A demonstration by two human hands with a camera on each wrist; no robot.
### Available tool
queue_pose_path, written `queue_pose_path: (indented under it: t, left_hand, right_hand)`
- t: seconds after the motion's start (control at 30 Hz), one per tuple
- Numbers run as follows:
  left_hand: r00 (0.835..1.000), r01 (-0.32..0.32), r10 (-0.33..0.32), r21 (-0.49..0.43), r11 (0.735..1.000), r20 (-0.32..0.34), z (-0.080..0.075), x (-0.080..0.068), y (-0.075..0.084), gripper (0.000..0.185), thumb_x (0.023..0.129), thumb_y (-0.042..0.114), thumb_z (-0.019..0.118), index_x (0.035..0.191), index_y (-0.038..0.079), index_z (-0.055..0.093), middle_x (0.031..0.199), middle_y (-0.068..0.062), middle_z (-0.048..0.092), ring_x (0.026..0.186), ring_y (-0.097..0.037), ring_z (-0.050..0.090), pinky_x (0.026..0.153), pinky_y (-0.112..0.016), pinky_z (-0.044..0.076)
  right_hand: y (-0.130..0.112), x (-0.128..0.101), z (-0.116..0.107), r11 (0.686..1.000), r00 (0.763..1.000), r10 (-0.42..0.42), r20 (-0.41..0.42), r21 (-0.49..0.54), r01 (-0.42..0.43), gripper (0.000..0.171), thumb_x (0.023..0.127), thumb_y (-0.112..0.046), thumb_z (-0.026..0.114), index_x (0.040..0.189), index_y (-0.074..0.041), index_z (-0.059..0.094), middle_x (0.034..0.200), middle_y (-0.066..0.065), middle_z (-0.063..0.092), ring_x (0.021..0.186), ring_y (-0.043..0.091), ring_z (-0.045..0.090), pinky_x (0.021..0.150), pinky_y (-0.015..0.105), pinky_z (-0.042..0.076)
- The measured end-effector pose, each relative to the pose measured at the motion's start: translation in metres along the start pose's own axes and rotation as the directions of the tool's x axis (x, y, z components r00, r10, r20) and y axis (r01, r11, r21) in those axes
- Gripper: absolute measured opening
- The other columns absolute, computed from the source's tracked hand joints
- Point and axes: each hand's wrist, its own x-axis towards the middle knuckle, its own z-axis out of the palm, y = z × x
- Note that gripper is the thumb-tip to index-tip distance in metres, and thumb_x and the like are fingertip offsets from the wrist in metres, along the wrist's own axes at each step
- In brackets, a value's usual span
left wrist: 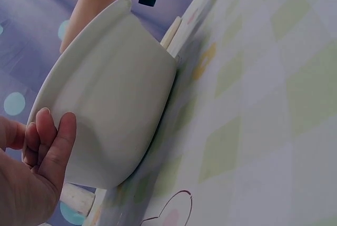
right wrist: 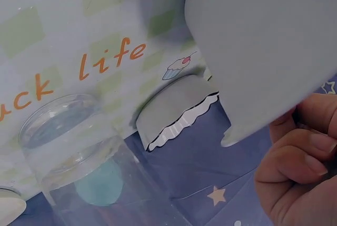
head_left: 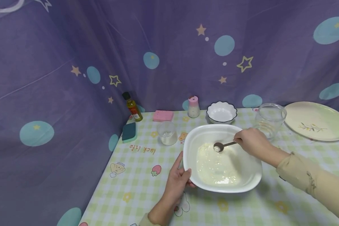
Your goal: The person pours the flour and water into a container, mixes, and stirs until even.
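A white basin (head_left: pixel 254 171) holds a shallow layer of pale, creamy liquid (head_left: pixel 212 164). My left hand (head_left: pixel 178 179) grips its left side, thumb at the rim and fingers along the outer wall. From the right, my right hand (head_left: pixel 252 143) pinches the handle of a small brown spoon (head_left: pixel 219 146) over the basin. White stuff sits in the spoon's bowl, just above the liquid. In the left wrist view the left hand (left wrist: pixel 37 168) lies against the basin's outside. The right wrist view shows the curled right hand (right wrist: pixel 303 168) beside the basin wall; the spoon is hidden there.
Behind the basin stand a scalloped white bowl (head_left: pixel 221 112) and a pink-topped shaker (head_left: pixel 193 107). A clear jar (head_left: pixel 271 117) and an oval plate (head_left: pixel 319 121) are at right. Leftward are a clear cup (head_left: pixel 167 133), pink sponge (head_left: pixel 163 115), green sponge (head_left: pixel 129 131) and oil bottle (head_left: pixel 133 108).
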Motion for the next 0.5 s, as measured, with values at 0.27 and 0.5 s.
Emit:
queue_pose_path:
  t: [0.27, 0.5]
  left_hand:
    - [0.998, 0.007, -0.006, -0.009, 1.0, 0.061, -0.003, -0.001, 0.0, 0.077, 0.097, 0.004, 0.057, 0.158, 0.021, 0.014, 0.097, -0.03, 0.064, 0.06, -0.013, 0.064, 0.06, -0.027, 0.057]
    - [0.992, 0.029, -0.03, 0.009, 1.0, 0.125, -0.009, -0.001, 0.002, 0.081, 0.096, 0.009, 0.061, 0.158, 0.025, 0.012, 0.1, -0.035, 0.062, 0.064, -0.016, 0.067, 0.064, -0.029, 0.058]
  right_hand:
    - [0.007, 0.0, -0.009, 0.999, 0.999, -0.002, 0.051, -0.035, 0.004, 0.015, 0.083, -0.007, 0.073, 0.071, -0.015, 0.071, 0.064, -0.005, 0.063, 0.055, 0.016, 0.053, 0.052, 0.037, 0.044]
    - [0.015, -0.004, -0.022, 0.999, 0.986, -0.035, 0.164, -0.028, 0.04, 0.016, 0.082, -0.007, 0.074, 0.07, -0.017, 0.072, 0.068, -0.007, 0.065, 0.059, 0.011, 0.055, 0.056, 0.036, 0.046]
